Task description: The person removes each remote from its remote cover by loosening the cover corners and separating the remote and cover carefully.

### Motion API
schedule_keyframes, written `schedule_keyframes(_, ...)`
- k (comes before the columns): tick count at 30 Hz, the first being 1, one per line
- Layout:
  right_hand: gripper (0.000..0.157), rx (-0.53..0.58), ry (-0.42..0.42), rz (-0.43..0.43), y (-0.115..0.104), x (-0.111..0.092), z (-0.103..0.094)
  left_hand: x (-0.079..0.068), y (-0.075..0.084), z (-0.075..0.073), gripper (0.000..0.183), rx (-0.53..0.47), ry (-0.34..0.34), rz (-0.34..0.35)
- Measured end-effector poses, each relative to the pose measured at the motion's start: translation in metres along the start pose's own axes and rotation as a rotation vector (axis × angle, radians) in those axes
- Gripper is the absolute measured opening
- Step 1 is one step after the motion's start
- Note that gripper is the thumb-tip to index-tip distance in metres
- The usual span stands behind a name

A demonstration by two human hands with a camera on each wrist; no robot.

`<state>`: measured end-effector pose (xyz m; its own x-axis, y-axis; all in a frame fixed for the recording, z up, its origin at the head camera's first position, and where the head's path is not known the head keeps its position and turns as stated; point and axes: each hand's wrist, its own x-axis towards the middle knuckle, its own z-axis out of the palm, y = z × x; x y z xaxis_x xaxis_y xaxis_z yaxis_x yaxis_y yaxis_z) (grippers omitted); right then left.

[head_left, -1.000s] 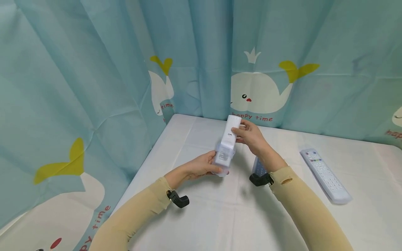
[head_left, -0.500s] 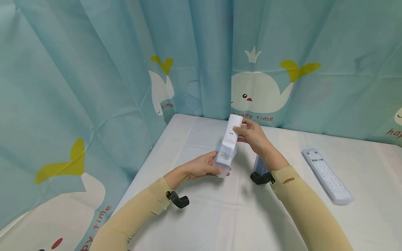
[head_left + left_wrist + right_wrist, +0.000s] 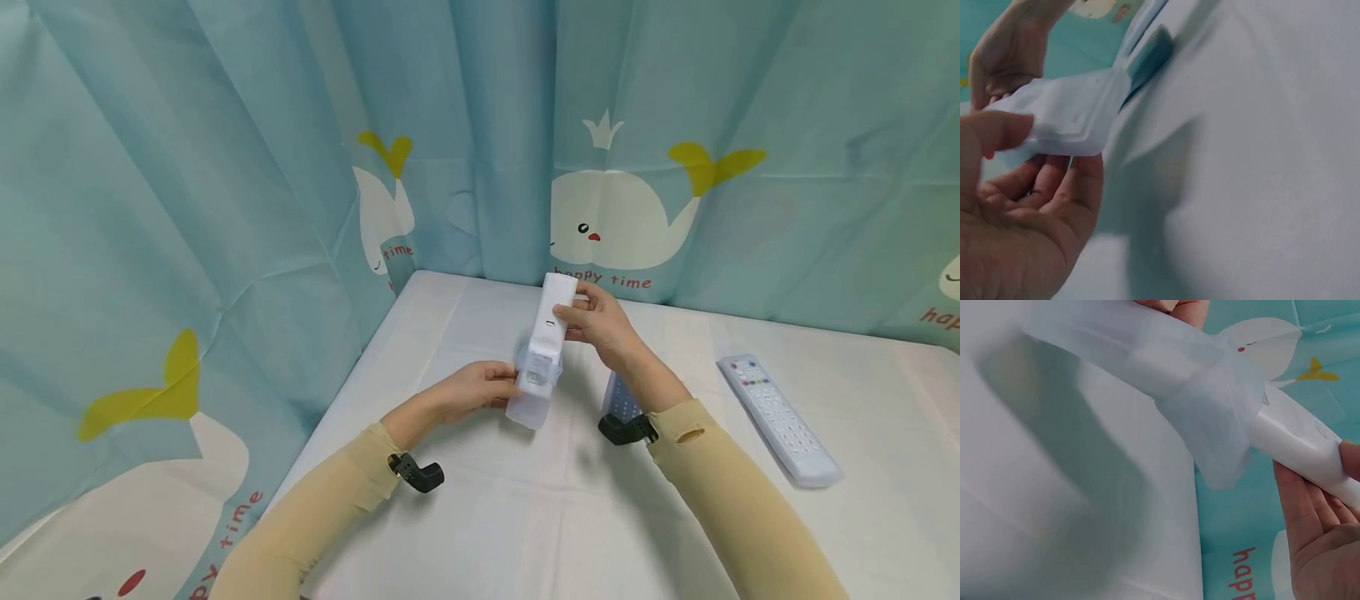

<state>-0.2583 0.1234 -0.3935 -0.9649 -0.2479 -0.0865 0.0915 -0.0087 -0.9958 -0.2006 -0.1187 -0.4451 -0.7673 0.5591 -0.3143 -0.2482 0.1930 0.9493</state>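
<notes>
A white remote control (image 3: 552, 312) is held tilted above the table, its back facing up and its lower part inside a translucent silicone remote cover (image 3: 529, 411). My right hand (image 3: 606, 332) grips the bare upper end, thumb on the back and fingers underneath. At the cover's lower left side, my left hand (image 3: 471, 392) pinches it. In the left wrist view the left thumb (image 3: 1010, 129) lies over the cover and the fingers curl beneath. The right wrist view shows a loose flap of the cover (image 3: 1213, 425) folded out around the middle of the remote.
A second remote in a clear cover (image 3: 780, 421) lies on the white table (image 3: 465, 533) at the right. Partly hidden below my right wrist is a bluish remote (image 3: 621, 398). A blue curtain (image 3: 480, 208) with whale prints hangs behind the table.
My left hand has shifted slightly left, its thumb moving from the cover's lower end to its side. The right hand and the remote have stayed nearly in place.
</notes>
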Motion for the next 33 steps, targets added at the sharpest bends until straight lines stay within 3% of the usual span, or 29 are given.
schedule_keyframes(5, 0.052, -0.018, 0.001, -0.009, 0.0009, -0.0003, 0.0005, -0.0010, 0.0010, -0.0042, 0.052, 0.054, 0.065, 0.010)
schedule_keyframes(9, 0.052, -0.026, 0.004, -0.016, 0.0022, 0.0008, 0.0004, 0.0004, -0.0028, -0.0040, 0.059, 0.061, 0.068, 0.050)
schedule_keyframes(20, 0.056, -0.037, -0.013, 0.007, 0.0068, 0.0023, -0.0002, -0.0029, -0.0050, -0.0049, 0.077, 0.058, -0.110, 0.098)
schedule_keyframes(33, 0.055, -0.059, -0.032, 0.005, 0.0080, 0.0032, 0.0007, -0.0061, -0.0042, -0.0037, 0.088, 0.148, -0.184, 0.112)
